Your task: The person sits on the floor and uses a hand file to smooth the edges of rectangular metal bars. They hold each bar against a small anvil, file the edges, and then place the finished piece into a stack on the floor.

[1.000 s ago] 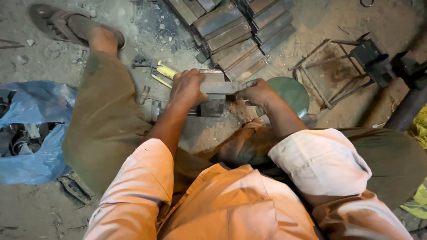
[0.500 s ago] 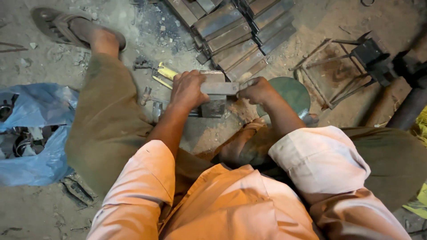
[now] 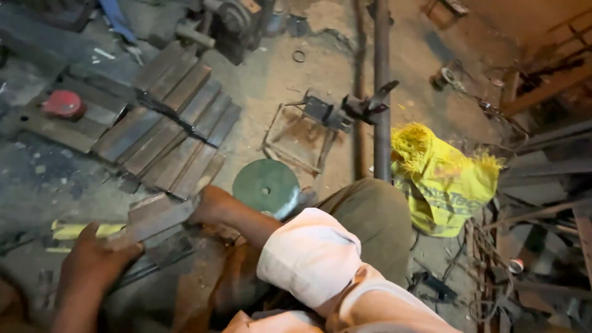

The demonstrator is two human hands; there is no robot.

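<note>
1. Both hands grip one flat metal bar (image 3: 161, 220): the left hand (image 3: 92, 259) is clamped around its near end, the right hand (image 3: 211, 205) closed on its far end.
2. Location of the bar: it lies low, roughly level, just above a dark metal block (image 3: 161, 250) on the floor (image 3: 271, 80), directly in front of the seated person. Whether bar and block touch cannot be told.
3. Change noted: compared with half a second ago, the view has swung up and to the right. The sandalled foot and blue bag are gone from view; a yellow sack (image 3: 447, 179), a long steel pipe (image 3: 382, 74) and scrap rods at the right edge now show.
4. Hands and bar keep the same relation as before; the grip has not shifted. Judgement: the head turned while the work stayed held in place, so the handling appears paused rather than advanced.
5. Surroundings: a row of flat steel plates (image 3: 166, 123) lies beyond the bar, a green grinding disc (image 3: 266, 187) just beside the right wrist, a bent wire frame (image 3: 296, 145) beyond that, and a red round object (image 3: 63, 103) on the plates at far left.
6. A yellow-handled tool (image 3: 77, 230) lies near the left hand, partly hidden.
</note>
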